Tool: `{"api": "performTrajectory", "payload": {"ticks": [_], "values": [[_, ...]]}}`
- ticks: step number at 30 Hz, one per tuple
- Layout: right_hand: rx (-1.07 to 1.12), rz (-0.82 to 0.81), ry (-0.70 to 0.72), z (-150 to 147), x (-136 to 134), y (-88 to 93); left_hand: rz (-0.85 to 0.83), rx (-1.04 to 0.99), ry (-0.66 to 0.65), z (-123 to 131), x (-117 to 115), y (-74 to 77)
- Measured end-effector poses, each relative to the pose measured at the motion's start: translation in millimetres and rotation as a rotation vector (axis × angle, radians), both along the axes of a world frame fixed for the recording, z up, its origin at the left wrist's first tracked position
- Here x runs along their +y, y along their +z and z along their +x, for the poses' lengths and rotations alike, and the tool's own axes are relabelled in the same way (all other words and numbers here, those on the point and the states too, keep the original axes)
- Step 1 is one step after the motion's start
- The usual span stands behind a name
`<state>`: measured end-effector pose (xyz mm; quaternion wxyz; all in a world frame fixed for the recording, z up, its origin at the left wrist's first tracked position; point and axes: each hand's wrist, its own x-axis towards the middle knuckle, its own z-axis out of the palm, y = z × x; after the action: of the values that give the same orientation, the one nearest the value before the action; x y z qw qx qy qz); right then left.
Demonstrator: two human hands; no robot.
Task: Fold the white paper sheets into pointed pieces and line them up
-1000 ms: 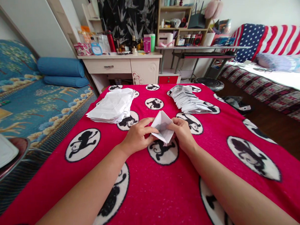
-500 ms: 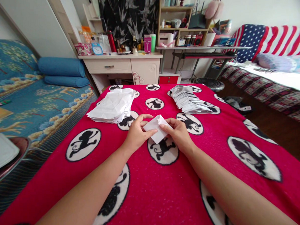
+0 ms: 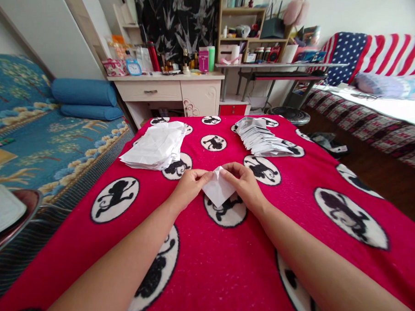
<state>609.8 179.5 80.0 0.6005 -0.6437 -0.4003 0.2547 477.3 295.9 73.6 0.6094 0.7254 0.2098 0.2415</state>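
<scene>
A small folded sheet of white paper [image 3: 218, 191] is held between both hands over the middle of the red cloth, one corner pointing toward me. My left hand [image 3: 192, 186] pinches its upper left edge between thumb and fingers. On the other side, my right hand [image 3: 243, 180] grips the upper right edge, thumb lying on top near the upper tip. To the far left lies a stack of creased white sheets [image 3: 155, 146]. Folded papers [image 3: 262, 138] lie in an overlapping row at the far right.
The red cloth with monkey prints [image 3: 219, 265] covers the surface before me. Behind it stand a white dresser [image 3: 163, 89] and a desk [image 3: 279, 66] with shelves. A blue-covered couch [image 3: 69, 138] is on the left, a bed [image 3: 380, 102] on the right. A black round stool [image 3: 290, 115] stands near the desk.
The folded paper has shifted slightly toward me. My left thumb has moved up from its left side to near the upper tip, and the left fingers have drawn together.
</scene>
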Motion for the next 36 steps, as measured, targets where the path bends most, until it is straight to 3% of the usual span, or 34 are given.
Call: {"api": "performTrajectory", "payload": {"ticks": [6, 11, 14, 19, 31, 36], "values": [[0.114, 0.013, 0.005, -2.5, -0.4, 1.7, 0.083, -0.010, -0.067, 0.2, -3.5, 1.6], [0.085, 0.020, -0.061, -4.6, 0.3, 2.9, 0.479, -0.031, 0.070, 0.8, -12.6, 2.1], [0.089, 0.041, -0.070, -5.3, 0.8, 3.0, 0.624, -0.007, 0.135, 1.1, -15.7, 2.6], [0.082, 0.040, -0.057, -6.0, 1.2, 2.5, 0.636, -0.010, 0.213, 1.5, -14.0, 2.0], [-0.045, -0.041, -0.077, -3.0, 5.4, -8.7, 0.560, -0.056, 0.179, 1.0, -15.3, 3.4], [-0.044, -0.059, -0.105, -3.0, 5.7, -8.9, 0.603, -0.087, 0.169, 1.0, -16.7, 4.5]]}}
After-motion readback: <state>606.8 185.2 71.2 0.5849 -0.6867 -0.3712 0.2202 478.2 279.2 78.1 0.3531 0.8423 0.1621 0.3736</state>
